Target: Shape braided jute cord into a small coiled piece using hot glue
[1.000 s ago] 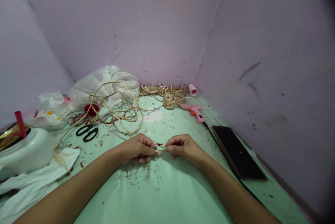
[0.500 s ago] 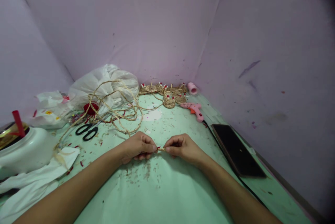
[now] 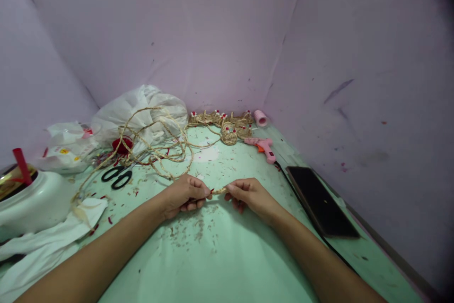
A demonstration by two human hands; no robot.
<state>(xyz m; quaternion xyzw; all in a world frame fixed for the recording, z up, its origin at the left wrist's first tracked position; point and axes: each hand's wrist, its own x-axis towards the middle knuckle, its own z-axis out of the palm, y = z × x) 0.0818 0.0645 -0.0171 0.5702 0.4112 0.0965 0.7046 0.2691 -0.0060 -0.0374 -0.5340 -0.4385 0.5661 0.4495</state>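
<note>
Between my hands, a short stretch of tan braided cord (image 3: 219, 191) shows just above the table, with a bit of red at its left end. My left hand (image 3: 188, 194) pinches the cord's left end between thumb and fingers. On the other end, the thumb and forefinger of my right hand (image 3: 248, 194) are closed. Whatever lies inside the fingers is hidden. Behind my left hand, a long loose tangle of braided cord (image 3: 174, 155) is spread in loops. Black-handled scissors (image 3: 121, 179) lie left of it.
Small woven pieces with red and white beads (image 3: 229, 134) stand by the back wall, near a pink spool (image 3: 261, 118). A pink glue gun (image 3: 262, 147) and a dark phone (image 3: 321, 201) lie on the right. White plastic bags (image 3: 152, 104) and a white container (image 3: 39, 199) occupy the left.
Both hands have risen slightly in the picture. My right hand has shifted a little right, so slightly more of the cord shows between them.
</note>
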